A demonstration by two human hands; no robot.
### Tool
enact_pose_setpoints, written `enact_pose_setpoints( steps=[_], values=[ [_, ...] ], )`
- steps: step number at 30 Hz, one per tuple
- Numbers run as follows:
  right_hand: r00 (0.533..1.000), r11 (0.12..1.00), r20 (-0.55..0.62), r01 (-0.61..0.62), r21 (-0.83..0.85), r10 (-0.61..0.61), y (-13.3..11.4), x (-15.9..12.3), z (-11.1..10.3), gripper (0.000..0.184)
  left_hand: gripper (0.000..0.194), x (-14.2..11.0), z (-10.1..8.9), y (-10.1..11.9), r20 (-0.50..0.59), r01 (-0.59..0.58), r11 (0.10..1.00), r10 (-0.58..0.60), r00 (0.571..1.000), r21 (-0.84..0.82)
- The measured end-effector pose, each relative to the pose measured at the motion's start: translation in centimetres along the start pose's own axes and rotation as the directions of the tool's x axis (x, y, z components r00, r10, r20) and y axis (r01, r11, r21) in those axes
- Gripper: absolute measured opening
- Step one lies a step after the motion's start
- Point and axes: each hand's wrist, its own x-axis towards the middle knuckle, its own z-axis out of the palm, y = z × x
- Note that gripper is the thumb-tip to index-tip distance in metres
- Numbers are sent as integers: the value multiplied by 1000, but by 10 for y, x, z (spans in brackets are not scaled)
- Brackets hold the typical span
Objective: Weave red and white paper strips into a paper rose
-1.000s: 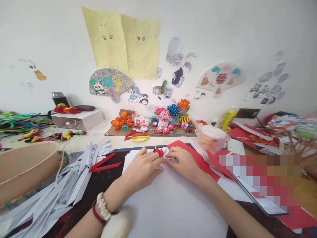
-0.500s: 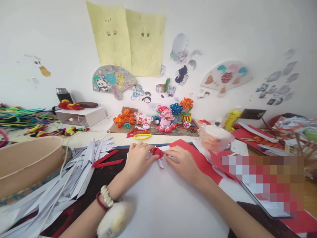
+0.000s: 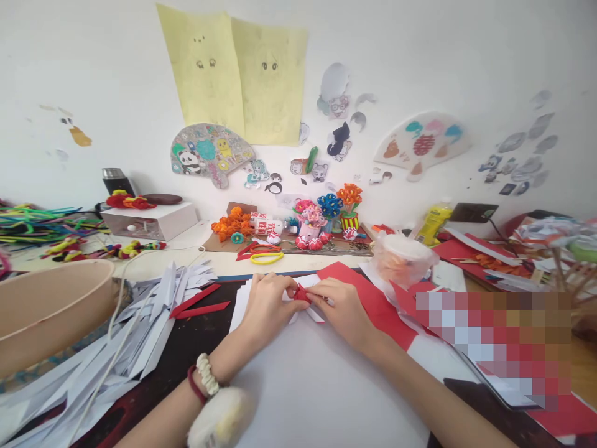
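A small folded piece of red paper [image 3: 301,292] with white edges is pinched between my two hands, just above white paper sheets [image 3: 317,379]. My left hand [image 3: 268,302] is closed on its left side with thumb and fingertips. My right hand [image 3: 344,305] grips the right side in the same way. The fingers cover part of the folds. Beyond my left hand lie two red paper strips [image 3: 200,310], beside a heap of white paper strips [image 3: 156,333]. Red paper sheets [image 3: 373,302] lie behind my right hand.
A beige basin [image 3: 51,298] stands at the left. A plastic-wrapped tub [image 3: 403,255] and a yellow bottle [image 3: 435,224] stand at the right. Yellow-handled scissors [image 3: 267,257] lie near craft flowers [image 3: 310,218] at the back. A white plush thing [image 3: 221,417] rests by my left wrist.
The red paper has turned and shifted slightly right between my fingers, and its pointed folds now face up. My right hand has closed in nearer to my left. The camera view has shifted slightly.
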Motion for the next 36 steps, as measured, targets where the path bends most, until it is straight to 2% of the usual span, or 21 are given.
enact_pose_setpoints(
  steps=[3,6,9,11,16,21,23,30,36],
  values=[
    [999,998,-14,-49,41,49,-3,1,-2,17,15,1,-2,-1,24,-7,1000,7,1000,10],
    [983,975,22,-182,125,181,-5,4,-7,12,20,2,-8,-3,39,-6,1000,5,999,21],
    [955,937,103,-292,191,277,-6,7,-12,34,23,3,-13,-4,31,-27,999,26,999,36],
    [956,944,143,-280,175,257,-6,9,-14,36,15,2,-14,-3,44,-70,996,67,997,60],
    [976,982,129,-182,58,173,-6,9,-14,16,9,0,-11,0,82,-119,991,114,990,63],
    [986,984,100,-146,106,136,-1,12,-20,23,3,3,-8,-1,92,-92,996,91,992,8],
    [988,983,114,-124,138,109,1,13,-24,32,3,4,-8,-4,108,-96,995,98,989,-20],
    [972,965,196,-171,200,132,-2,15,-30,17,4,4,-7,-7,150,-110,990,122,981,-90],
    [961,949,242,-194,249,133,-2,15,-27,32,4,6,-8,-2,177,-93,984,120,977,-152]
  ],
)
